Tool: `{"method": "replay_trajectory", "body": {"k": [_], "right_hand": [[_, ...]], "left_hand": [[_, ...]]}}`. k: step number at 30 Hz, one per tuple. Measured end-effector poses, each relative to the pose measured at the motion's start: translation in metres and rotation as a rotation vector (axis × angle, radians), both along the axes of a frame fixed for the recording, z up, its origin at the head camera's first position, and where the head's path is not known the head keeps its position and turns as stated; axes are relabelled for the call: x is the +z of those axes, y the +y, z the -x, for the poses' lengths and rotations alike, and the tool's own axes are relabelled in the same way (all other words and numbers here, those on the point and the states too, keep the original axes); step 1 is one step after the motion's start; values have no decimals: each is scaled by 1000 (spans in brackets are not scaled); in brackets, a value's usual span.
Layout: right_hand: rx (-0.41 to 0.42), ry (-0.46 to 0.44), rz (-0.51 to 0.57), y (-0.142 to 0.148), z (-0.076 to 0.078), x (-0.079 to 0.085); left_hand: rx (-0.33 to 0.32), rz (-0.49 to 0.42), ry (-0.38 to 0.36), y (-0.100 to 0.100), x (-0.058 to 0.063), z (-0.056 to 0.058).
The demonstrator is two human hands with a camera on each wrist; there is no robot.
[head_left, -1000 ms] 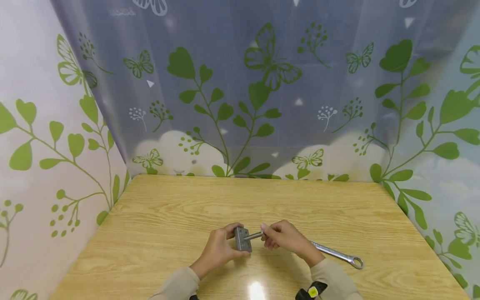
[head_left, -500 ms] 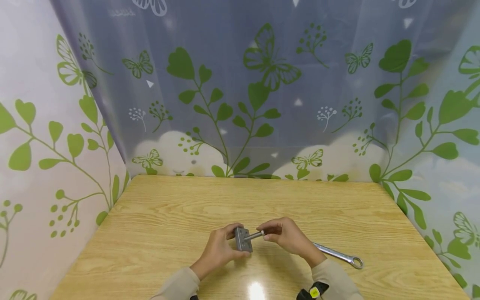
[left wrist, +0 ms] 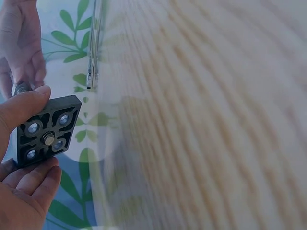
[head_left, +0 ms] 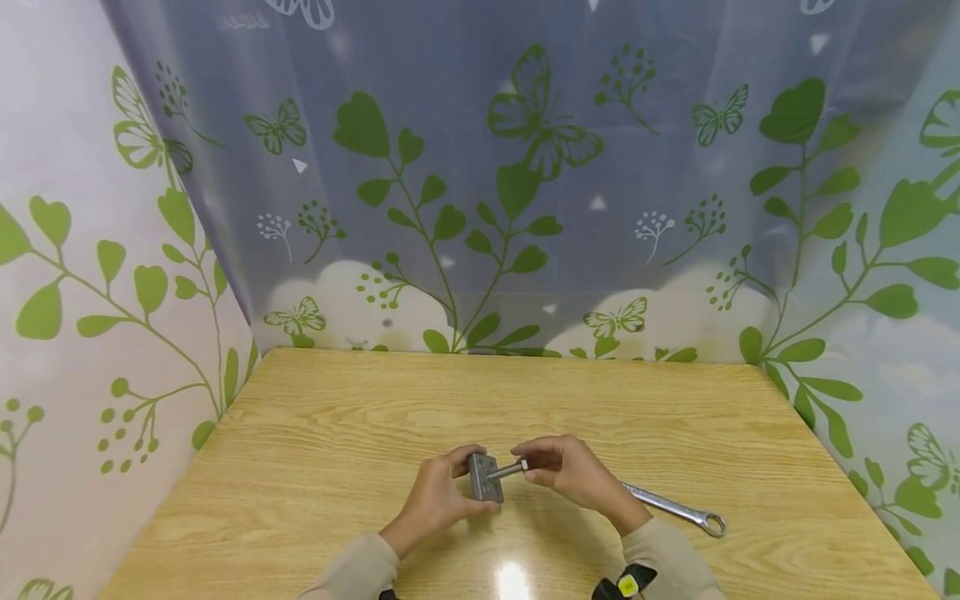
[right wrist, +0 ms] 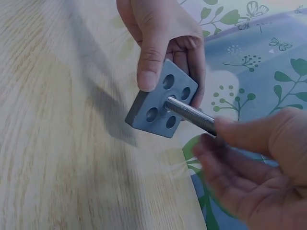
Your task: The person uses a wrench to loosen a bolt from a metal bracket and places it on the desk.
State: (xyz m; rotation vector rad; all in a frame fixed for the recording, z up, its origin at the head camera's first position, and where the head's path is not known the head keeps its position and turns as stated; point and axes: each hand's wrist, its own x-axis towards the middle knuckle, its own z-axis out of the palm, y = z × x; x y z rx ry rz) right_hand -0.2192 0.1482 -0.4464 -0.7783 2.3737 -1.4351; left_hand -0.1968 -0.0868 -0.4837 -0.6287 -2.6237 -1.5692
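Observation:
My left hand [head_left: 438, 497] grips a square grey metal block [head_left: 486, 478] by its edges, thumb on one side and fingers on the other. A threaded bolt [right wrist: 192, 115] stands in the block's middle hole, among several round holes. On the opposite face, in the left wrist view, the bolt's tip [left wrist: 48, 138] shows at the centre. Around the bolt's hex head [head_left: 524, 465] are the thumb and fingers of my right hand [head_left: 573, 475], pinching it. In the right wrist view that hand [right wrist: 268, 167] is blurred and hides the bolt's end.
A chrome combination wrench [head_left: 678, 508] lies on the wooden table [head_left: 360, 408] right of the right hand, its far end hidden behind the wrist. Printed curtains [head_left: 450, 208] with green leaves and butterflies enclose the table at the back and sides.
The right hand's fingers have shifted around the bolt head: a second ago they covered it, now the head shows between thumb and fingers. Left hand and block stay in place.

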Motion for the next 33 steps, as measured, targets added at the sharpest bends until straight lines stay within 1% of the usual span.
{"method": "replay_trajectory", "body": {"k": [2, 4, 8, 13, 15, 18, 22, 25, 29, 33], "right_hand": [[25, -40, -23, 1, 0, 0], [29, -92, -43, 3, -1, 1], [-10, -173, -40, 3, -2, 2], [-68, -197, -35, -1, -2, 3], [-84, -189, -38, -3, -2, 4], [-96, -148, -44, -4, -1, 4], [-81, -40, -36, -3, 0, 2], [-64, 7, -8, -1, 0, 2], [-50, 4, 43, 0, 0, 3], [-47, 16, 45, 1, -1, 3]], "left_hand": [[2, -1, 0, 0, 0, 0], [3, 2, 1, 0, -1, 0], [8, 5, 3, 0, -1, -1], [9, 11, 8, 0, 0, -1], [5, 10, 12, 0, 0, -1], [-4, 7, 14, 0, -1, -1], [-8, 11, 14, 0, -1, 0], [-2, 23, 18, 0, 0, 0], [1, 24, 17, 0, 1, 0], [1, 14, 16, 0, 2, 0]]}}
